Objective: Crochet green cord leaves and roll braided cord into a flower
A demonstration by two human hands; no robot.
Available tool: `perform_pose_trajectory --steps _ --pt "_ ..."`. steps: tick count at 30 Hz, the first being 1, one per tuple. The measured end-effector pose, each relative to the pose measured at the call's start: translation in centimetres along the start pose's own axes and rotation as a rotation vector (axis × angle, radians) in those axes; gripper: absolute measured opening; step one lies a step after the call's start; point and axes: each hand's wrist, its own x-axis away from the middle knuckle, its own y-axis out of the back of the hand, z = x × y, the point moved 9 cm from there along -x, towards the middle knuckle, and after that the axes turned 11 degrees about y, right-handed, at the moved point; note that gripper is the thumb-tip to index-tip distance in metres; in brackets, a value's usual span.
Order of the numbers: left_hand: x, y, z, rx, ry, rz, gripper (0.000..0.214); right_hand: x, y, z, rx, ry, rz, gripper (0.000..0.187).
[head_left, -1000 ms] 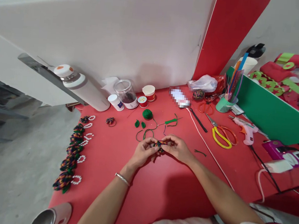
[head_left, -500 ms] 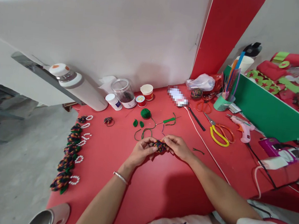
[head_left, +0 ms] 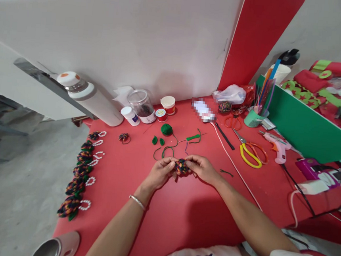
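Note:
Between my two hands is a small crocheted flower (head_left: 181, 167) in dark, orange and red multicoloured yarn. My left hand (head_left: 162, 172) pinches its left side, thumb on top. On the opposite side, the fingers of my right hand (head_left: 200, 167) grip its edge. Just beyond the hands lie a green yarn ball (head_left: 166, 129) with a loose strand, a green-handled crochet hook (head_left: 192, 138) and two small green crocheted leaves (head_left: 158, 141). A smaller multicoloured crocheted piece (head_left: 124, 137) rests farther left.
Several finished crocheted flowers with bead loops (head_left: 77, 186) line the red table's left edge. A white thermos (head_left: 95, 99), clear jar (head_left: 144, 107) and paper cup (head_left: 168, 104) stand at the back. Scissors (head_left: 250, 155), a glue gun (head_left: 278, 147) and cables lie right, before a green divider (head_left: 305, 124).
The crocheted flower has been turned between my fingers, so more of its rounded, multicoloured face shows. Both hands stay in nearly the same place.

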Motion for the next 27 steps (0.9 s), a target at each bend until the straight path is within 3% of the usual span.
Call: perform_pose_trajectory --steps 6,11,17,23,27 --pt "-0.1 0.5 -0.2 -0.005 -0.021 -0.077 0.038 0.0 0.0 0.1 -0.004 0.002 -0.005 0.037" --pt "0.2 -0.1 -0.8 0.036 -0.107 -0.073 0.040 -0.1 0.5 -0.5 -0.044 0.007 -0.097 0.039" --pt "0.2 -0.1 0.4 -0.111 -0.018 -0.075 0.036 -0.2 0.7 -0.2 -0.023 0.050 -0.129 0.034" --pt "0.1 0.3 0.2 -0.080 -0.028 -0.067 0.035 -0.1 0.7 -0.2 0.011 0.065 -0.121 0.025" --pt "0.0 0.6 0.1 -0.033 -0.052 -0.111 0.036 0.3 0.8 2.3 0.196 0.238 -0.160 0.019"
